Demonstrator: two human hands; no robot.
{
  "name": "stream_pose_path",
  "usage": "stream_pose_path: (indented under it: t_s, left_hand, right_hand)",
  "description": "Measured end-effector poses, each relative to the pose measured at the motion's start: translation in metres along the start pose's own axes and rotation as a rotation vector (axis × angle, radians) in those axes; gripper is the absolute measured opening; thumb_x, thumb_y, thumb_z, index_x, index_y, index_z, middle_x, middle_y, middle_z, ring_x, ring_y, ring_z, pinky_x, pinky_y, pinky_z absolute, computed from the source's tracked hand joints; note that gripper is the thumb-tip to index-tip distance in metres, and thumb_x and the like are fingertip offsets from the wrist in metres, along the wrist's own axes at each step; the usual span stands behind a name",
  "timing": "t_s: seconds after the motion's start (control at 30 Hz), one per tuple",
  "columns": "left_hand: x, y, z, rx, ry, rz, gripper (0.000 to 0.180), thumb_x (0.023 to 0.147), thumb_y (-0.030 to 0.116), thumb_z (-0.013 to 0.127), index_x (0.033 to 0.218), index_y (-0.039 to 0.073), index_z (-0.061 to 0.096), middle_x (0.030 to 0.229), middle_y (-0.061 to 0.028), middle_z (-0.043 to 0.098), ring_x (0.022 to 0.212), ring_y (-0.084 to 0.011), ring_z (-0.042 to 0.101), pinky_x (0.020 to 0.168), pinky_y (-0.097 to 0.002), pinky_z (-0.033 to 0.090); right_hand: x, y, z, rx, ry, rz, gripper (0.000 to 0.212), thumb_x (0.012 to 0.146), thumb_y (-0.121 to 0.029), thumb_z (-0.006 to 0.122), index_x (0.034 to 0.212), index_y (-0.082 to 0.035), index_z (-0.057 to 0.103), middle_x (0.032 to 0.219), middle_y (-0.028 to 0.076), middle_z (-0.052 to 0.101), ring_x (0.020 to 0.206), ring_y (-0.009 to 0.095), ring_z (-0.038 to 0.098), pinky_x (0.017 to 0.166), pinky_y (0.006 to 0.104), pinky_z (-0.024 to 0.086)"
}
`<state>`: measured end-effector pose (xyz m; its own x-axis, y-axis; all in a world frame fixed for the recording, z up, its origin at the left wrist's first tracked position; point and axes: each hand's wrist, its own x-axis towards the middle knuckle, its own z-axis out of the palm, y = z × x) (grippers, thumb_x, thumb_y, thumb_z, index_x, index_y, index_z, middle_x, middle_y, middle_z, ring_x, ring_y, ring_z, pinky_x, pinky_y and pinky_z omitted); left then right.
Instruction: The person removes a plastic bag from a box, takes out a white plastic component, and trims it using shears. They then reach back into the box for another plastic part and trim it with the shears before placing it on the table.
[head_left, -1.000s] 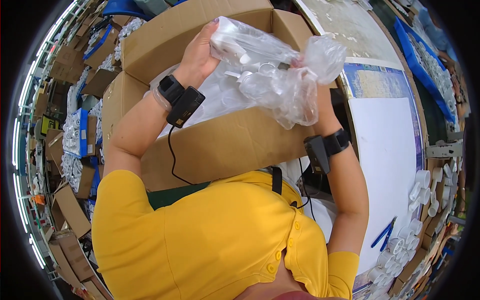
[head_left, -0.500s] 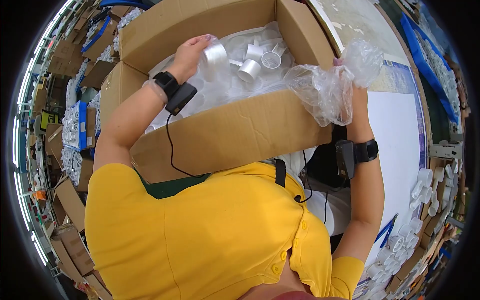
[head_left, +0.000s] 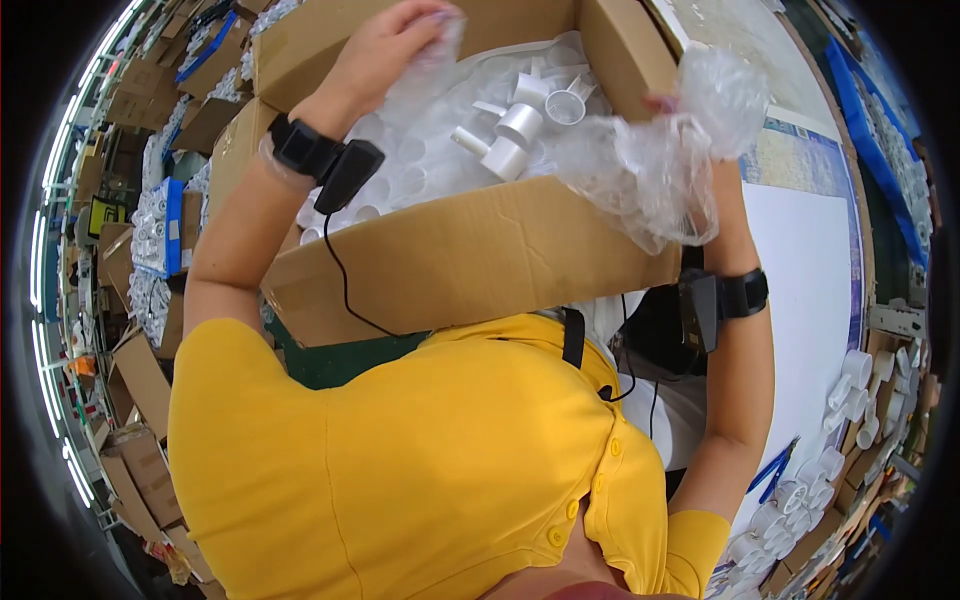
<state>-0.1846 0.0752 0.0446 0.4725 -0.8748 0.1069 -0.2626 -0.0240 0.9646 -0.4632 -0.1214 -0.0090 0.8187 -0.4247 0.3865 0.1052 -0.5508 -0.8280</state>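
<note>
My left hand [head_left: 385, 55] is raised over the far left part of a cardboard box [head_left: 460, 255]. Its fingers are pinched on a small piece of clear plastic [head_left: 440, 42], blurred, that looks like a thin bag. My right hand [head_left: 664, 104] is at the box's right side, closed on a crumpled bunch of clear plastic bags [head_left: 650, 165], which hides most of the fingers. Inside the box several white plastic scoops, one a measuring scoop [head_left: 503, 157] with its handle pointing left, lie on a layer of bagged white pieces [head_left: 420, 150].
A worktable with a white sheet [head_left: 795, 260] lies to the right, with blue-handled pliers [head_left: 775, 470] and many white scoops [head_left: 790, 495] near its lower end. Blue crates [head_left: 880, 150] stand at the far right. Cartons [head_left: 150, 465] are stacked at left. Cables hang from both wrists.
My left hand has moved up and away, letting go of a white scoop, which now lies with the others in the box. The right hand still grips the bags.
</note>
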Motion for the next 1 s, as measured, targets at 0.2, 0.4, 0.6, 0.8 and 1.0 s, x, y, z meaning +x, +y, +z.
stream_pose_path:
  t_s: [0.2, 0.4, 0.6, 0.8, 1.0]
  left_hand:
    - [0.011, 0.065, 0.043, -0.205, -0.283, -0.115, 0.019, 0.091, 0.014, 0.051, 0.108, 0.005, 0.053, 0.093, -0.0012, 0.059, 0.080, -0.0105, 0.056, 0.071, -0.0216, 0.046]
    - [0.021, 0.032, -0.080, -0.150, -0.158, -0.097, 0.019, 0.089, 0.016, 0.055, 0.104, 0.005, 0.053, 0.091, -0.0018, 0.058, 0.081, -0.0102, 0.057, 0.070, -0.0214, 0.046]
    - [-0.033, -0.169, -0.222, 0.488, 0.135, -0.839, 0.019, 0.082, 0.021, 0.054, 0.081, 0.003, 0.062, 0.075, -0.0066, 0.062, 0.071, -0.0174, 0.060, 0.061, -0.0321, 0.049]
    - [-0.061, -0.201, -0.220, 0.982, -0.141, -1.079, 0.019, 0.072, 0.016, 0.055, 0.081, 0.001, 0.061, 0.072, -0.0111, 0.060, 0.060, -0.0193, 0.058, 0.050, -0.0329, 0.046]
    - [-0.066, -0.185, -0.207, 0.628, 0.113, -1.016, 0.016, 0.078, 0.016, 0.059, 0.084, 0.001, 0.060, 0.068, -0.0057, 0.057, 0.054, -0.0150, 0.054, 0.049, -0.0306, 0.045]
  right_hand:
    - [0.046, -0.048, 0.055, 0.221, -0.170, -0.102, 0.033, 0.085, -0.018, 0.059, 0.113, -0.003, 0.057, 0.113, 0.008, 0.059, 0.101, 0.018, 0.056, 0.087, 0.0293, 0.044]
    - [0.045, 0.024, 0.045, 0.352, -0.135, -0.008, 0.037, 0.082, -0.016, 0.061, 0.115, -0.001, 0.054, 0.117, 0.009, 0.057, 0.105, 0.019, 0.054, 0.089, 0.0310, 0.043]
    - [0.003, 0.005, 0.007, 0.226, 0.009, 0.377, 0.030, 0.084, -0.017, 0.060, 0.110, -0.003, 0.057, 0.105, 0.010, 0.060, 0.094, 0.022, 0.057, 0.084, 0.0326, 0.043]
    - [0.003, 0.007, 0.020, 0.041, 0.084, 0.068, 0.030, 0.084, -0.017, 0.060, 0.110, -0.001, 0.056, 0.102, 0.009, 0.061, 0.091, 0.021, 0.058, 0.079, 0.0313, 0.045]
    - [-0.004, 0.017, 0.020, 0.215, 0.105, 0.315, 0.030, 0.084, -0.017, 0.060, 0.109, 0.000, 0.056, 0.103, 0.010, 0.061, 0.090, 0.020, 0.057, 0.079, 0.0303, 0.045]
